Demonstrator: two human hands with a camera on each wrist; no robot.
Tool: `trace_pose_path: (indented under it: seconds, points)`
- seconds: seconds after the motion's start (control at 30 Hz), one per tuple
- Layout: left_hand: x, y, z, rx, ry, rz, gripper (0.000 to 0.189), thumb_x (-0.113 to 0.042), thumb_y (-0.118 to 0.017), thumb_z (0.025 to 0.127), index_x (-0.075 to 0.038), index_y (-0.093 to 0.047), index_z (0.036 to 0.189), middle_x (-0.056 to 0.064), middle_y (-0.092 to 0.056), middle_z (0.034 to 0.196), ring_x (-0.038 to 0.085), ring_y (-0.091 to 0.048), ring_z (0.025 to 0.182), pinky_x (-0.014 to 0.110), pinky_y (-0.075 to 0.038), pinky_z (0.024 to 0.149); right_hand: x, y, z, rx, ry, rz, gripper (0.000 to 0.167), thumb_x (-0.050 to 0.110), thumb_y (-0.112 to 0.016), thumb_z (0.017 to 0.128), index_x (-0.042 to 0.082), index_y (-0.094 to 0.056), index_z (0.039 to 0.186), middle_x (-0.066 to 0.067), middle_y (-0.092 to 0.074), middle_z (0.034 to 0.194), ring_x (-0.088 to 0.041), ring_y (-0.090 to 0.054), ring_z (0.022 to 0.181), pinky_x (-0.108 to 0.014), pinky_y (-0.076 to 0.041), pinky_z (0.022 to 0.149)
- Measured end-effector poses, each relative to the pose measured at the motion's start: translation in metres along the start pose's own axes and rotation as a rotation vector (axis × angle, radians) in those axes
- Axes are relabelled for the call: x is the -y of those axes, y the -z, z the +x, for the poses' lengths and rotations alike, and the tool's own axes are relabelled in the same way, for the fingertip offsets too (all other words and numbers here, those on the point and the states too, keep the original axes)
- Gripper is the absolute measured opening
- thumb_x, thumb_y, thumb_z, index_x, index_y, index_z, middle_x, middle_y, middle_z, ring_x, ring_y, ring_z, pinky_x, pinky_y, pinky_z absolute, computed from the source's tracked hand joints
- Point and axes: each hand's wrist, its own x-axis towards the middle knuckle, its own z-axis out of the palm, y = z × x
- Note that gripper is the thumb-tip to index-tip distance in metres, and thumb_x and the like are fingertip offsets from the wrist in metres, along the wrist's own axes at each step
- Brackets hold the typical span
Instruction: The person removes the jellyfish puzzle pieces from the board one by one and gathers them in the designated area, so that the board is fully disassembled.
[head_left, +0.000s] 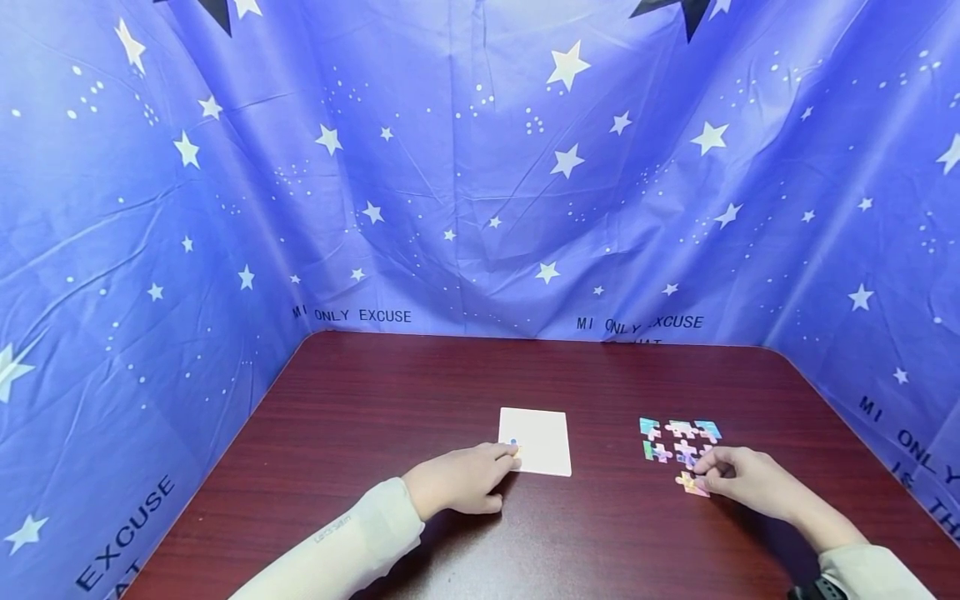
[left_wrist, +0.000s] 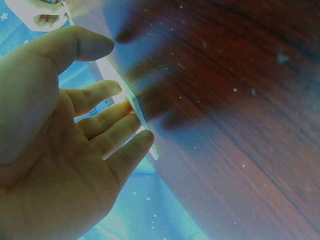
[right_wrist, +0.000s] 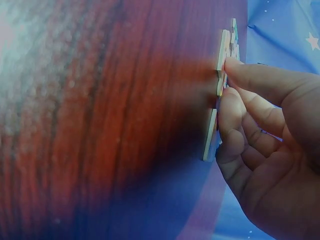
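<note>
My left hand (head_left: pixel 461 479) reaches over the left edge of a white square board (head_left: pixel 546 442), fingers extended and thumb apart. A small blue and orange patch (head_left: pixel 513 443) shows at its fingertips, mostly hidden by them. In the left wrist view, the fingers overlap the board's thin edge (left_wrist: pixel 131 95). On the right, my right hand (head_left: pixel 750 483) pinches a yellow and pink jigsaw piece (head_left: pixel 688 482) between thumb and curled index finger, low at the table. Right behind it lie more jigsaw pieces (head_left: pixel 682 428), some partly covered by the fingers.
Several colourful pieces, such as a blue one (head_left: pixel 648 427) and a green and purple one (head_left: pixel 658 452), lie in loose rows right of the board. The dark red wooden table (head_left: pixel 390 383) meets a blue star-printed cloth (head_left: pixel 450 167) at its back and sides.
</note>
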Motion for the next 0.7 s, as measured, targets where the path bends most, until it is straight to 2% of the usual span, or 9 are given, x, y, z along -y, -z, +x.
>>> trace_pose_path:
  seconds: [0.17, 0.4, 0.7]
  points:
    - [0.002, -0.002, 0.001, -0.001, -0.002, 0.001, 0.051, -0.023, -0.067, 0.091, -0.010, -0.055, 0.139, 0.006, -0.042, 0.154, 0.017, -0.041, 0.139, 0.025, -0.034, 0.111, 0.002, 0.002, 0.000, 0.001, 0.007, -0.002, 0.009, 0.020, -0.075, 0.086, 0.015, -0.069, 0.091, 0.012, -0.059, 0.072, 0.000, -0.053, 0.067, -0.024, -0.043, 0.064]
    - [0.003, -0.003, 0.002, -0.006, -0.016, 0.004, 0.051, -0.022, -0.067, 0.091, -0.009, -0.055, 0.139, 0.008, -0.043, 0.153, 0.018, -0.042, 0.139, 0.024, -0.033, 0.112, 0.007, 0.005, 0.002, 0.008, 0.060, 0.078, 0.009, 0.013, -0.073, 0.088, 0.009, -0.067, 0.094, 0.009, -0.059, 0.070, 0.000, -0.049, 0.058, -0.022, -0.043, 0.053]
    - [0.003, -0.002, 0.002, -0.016, -0.022, -0.002, 0.052, -0.022, -0.069, 0.089, -0.009, -0.056, 0.138, 0.009, -0.044, 0.153, 0.018, -0.043, 0.138, 0.023, -0.033, 0.111, 0.022, 0.004, 0.011, 0.001, 0.075, 0.079, 0.008, 0.014, -0.072, 0.089, 0.011, -0.067, 0.094, 0.009, -0.061, 0.071, -0.001, -0.053, 0.058, -0.023, -0.044, 0.054]
